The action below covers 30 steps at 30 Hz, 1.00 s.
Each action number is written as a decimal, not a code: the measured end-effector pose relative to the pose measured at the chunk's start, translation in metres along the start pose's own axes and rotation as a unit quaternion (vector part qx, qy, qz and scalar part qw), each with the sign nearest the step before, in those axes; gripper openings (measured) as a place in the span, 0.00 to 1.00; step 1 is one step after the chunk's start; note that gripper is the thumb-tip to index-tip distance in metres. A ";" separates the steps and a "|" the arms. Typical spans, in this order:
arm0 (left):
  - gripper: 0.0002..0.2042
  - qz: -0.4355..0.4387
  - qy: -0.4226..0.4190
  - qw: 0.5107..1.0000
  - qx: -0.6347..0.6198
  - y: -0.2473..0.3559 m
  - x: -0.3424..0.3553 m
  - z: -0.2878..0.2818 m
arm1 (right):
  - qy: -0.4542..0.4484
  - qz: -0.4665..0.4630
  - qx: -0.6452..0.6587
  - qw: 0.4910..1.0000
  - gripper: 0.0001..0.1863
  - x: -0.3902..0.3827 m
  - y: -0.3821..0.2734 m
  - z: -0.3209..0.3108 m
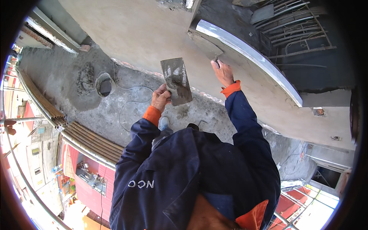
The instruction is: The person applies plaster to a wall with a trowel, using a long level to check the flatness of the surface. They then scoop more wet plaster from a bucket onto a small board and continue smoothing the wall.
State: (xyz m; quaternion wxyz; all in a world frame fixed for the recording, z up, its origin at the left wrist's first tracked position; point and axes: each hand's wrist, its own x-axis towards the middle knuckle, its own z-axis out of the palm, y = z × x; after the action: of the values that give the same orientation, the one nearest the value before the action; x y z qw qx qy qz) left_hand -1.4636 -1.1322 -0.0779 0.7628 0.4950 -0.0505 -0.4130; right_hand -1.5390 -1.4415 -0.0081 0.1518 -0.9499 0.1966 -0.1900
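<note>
Two tools in play here, one per hand, and I'd call this wall (153, 32) mostly coated but not finished. The right hand (223, 72) is closed around the handle of a trowel (206, 44), whose blade looks laid flat on the wall, just beside the pale curved edging (249, 53) of the opening. The left hand (160, 99) is closed on the near edge of a rectangular board (168, 71) with grey mortar smeared on it; can't tell how the fingers sit underneath. The board's out over the floor (140, 99), near the wall's bottom edge.

Done, far as I can see: the broad face has a pretty even skin right up to the opening. Left, my guess: that ragged strip (209, 96) along the bottom edge, plus a rough pocket (318, 111) below the edging's lower end. Mix doesn't look used up either, since there's a wet grey heap (85, 76) on the floor beside the bucket (111, 86). Can't judge how smooth the finish is from this angle.
</note>
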 end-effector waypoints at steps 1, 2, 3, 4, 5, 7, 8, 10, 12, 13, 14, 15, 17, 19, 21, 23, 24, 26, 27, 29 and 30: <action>0.22 0.002 -0.002 1.000 -0.008 0.000 -0.002 -0.002 | -0.005 -0.010 -0.005 1.000 0.23 0.000 0.002 0.002; 0.22 0.004 -0.004 1.000 -0.017 -0.001 -0.004 -0.003 | -0.010 -0.020 -0.010 1.000 0.22 -0.001 0.005 0.005; 0.22 0.005 -0.008 1.000 -0.015 0.001 -0.006 -0.002 | -0.013 -0.031 -0.015 0.999 0.22 0.000 0.006 0.007; 0.22 0.007 -0.012 1.000 -0.014 0.005 -0.008 0.000 | -0.014 -0.039 -0.005 0.999 0.22 -0.003 0.009 0.008; 0.23 0.008 -0.016 1.000 -0.012 0.006 -0.010 0.001 | -0.014 -0.047 0.006 0.999 0.22 -0.008 0.013 0.008; 0.23 0.002 0.000 1.000 -0.006 0.002 -0.012 -0.005 | -0.009 -0.050 0.028 0.998 0.22 -0.008 0.004 0.004; 0.23 -0.001 0.008 1.000 -0.003 0.000 -0.011 -0.009 | -0.004 -0.040 0.037 0.998 0.22 -0.008 -0.001 0.002; 0.23 0.005 0.004 1.000 -0.010 0.001 -0.014 -0.009 | 0.011 -0.024 0.043 0.999 0.22 -0.008 -0.009 0.003; 0.23 0.007 0.002 1.000 -0.011 0.000 -0.015 -0.009 | 0.035 -0.022 0.037 0.998 0.22 0.003 -0.016 0.008; 0.23 0.006 0.001 1.000 -0.007 -0.001 -0.014 -0.011 | 0.034 -0.016 0.034 0.999 0.22 0.006 -0.016 0.013; 0.23 0.005 0.001 1.000 -0.004 -0.002 -0.013 -0.012 | 0.033 -0.011 0.032 0.999 0.22 0.008 -0.015 0.021; 0.24 0.004 0.005 1.000 -0.001 0.000 -0.015 -0.010 | 0.031 -0.007 0.029 0.999 0.22 0.008 -0.014 0.026; 0.25 0.003 0.012 1.000 0.006 0.004 -0.018 -0.007 | 0.017 0.020 0.042 0.999 0.22 0.006 -0.014 0.037; 0.25 0.005 0.009 1.000 -0.005 0.003 -0.019 -0.007 | 0.007 0.014 0.047 0.999 0.22 0.003 -0.005 0.046; 0.25 0.009 0.005 1.000 -0.011 0.003 -0.020 -0.007 | 0.005 -0.022 0.047 0.999 0.22 0.000 0.003 0.053; 0.25 0.015 0.002 1.000 -0.013 0.004 -0.025 -0.008 | -0.009 -0.019 0.067 0.998 0.22 -0.012 0.008 0.050; 0.25 0.012 0.008 1.000 -0.004 0.003 -0.027 -0.010 | -0.016 -0.018 0.076 0.997 0.21 -0.018 0.007 0.045; 0.25 0.005 0.020 1.000 0.015 0.002 -0.031 -0.015 | 0.003 -0.007 0.080 0.997 0.20 -0.023 0.006 0.037; 0.25 0.004 0.018 1.000 0.005 0.001 -0.031 -0.014 | 0.012 0.001 0.083 0.996 0.20 -0.024 0.005 0.033; 0.25 0.003 0.017 1.000 -0.012 -0.001 -0.032 -0.013 | 0.054 -0.007 0.085 0.995 0.18 -0.019 0.001 0.025; 0.25 0.000 0.013 1.000 0.003 0.000 -0.032 -0.012 | 0.077 -0.009 0.084 0.993 0.18 -0.016 0.003 0.023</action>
State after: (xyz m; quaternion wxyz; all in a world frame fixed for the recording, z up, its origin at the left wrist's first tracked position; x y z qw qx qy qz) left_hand -1.4788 -1.1017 -0.0738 0.7615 0.5031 -0.0417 -0.4065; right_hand -1.5439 -1.4320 -0.0342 0.2134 -0.9181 0.1822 -0.2799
